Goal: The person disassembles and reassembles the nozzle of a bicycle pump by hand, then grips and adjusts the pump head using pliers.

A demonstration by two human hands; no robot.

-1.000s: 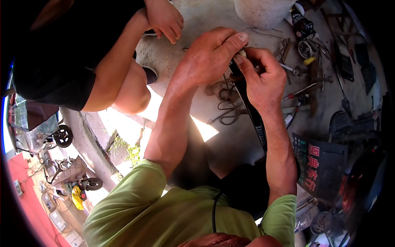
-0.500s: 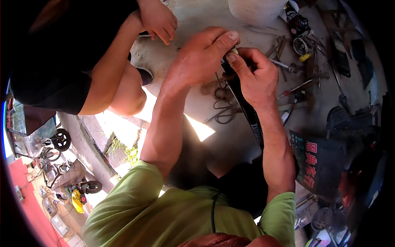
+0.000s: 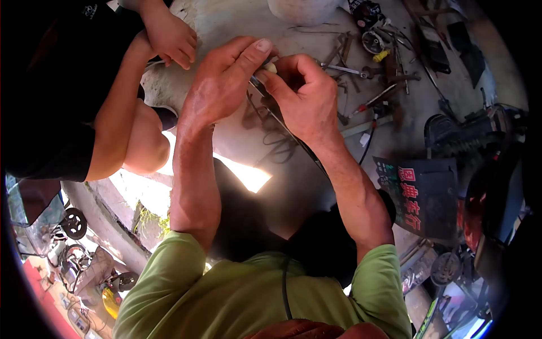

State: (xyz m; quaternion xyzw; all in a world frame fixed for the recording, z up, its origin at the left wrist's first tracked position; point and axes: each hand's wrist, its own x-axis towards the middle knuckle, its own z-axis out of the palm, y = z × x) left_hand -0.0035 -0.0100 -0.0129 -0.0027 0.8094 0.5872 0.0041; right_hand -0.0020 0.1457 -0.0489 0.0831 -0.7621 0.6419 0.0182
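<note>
My left hand is closed, thumb on top, at the upper end of a long black tyre-like strip. Close beside it, my right hand pinches the same end between thumb and fingers. A small pale piece shows between the two hands; its kind cannot be made out. From there the strip slants down past my right wrist toward my lap, seen nearly edge-on. My fingers hide most of the gripped end.
Another person's hand rests at the upper left. A wrench, a red-handled tool and other metal parts lie on the floor. A pale bucket-like container stands ahead. A dark sign with red characters is at right.
The whole view has shifted, so my hands and the floor items appear further left. The strip has turned from showing its broad face to nearly edge-on. Both hands keep their grip.
</note>
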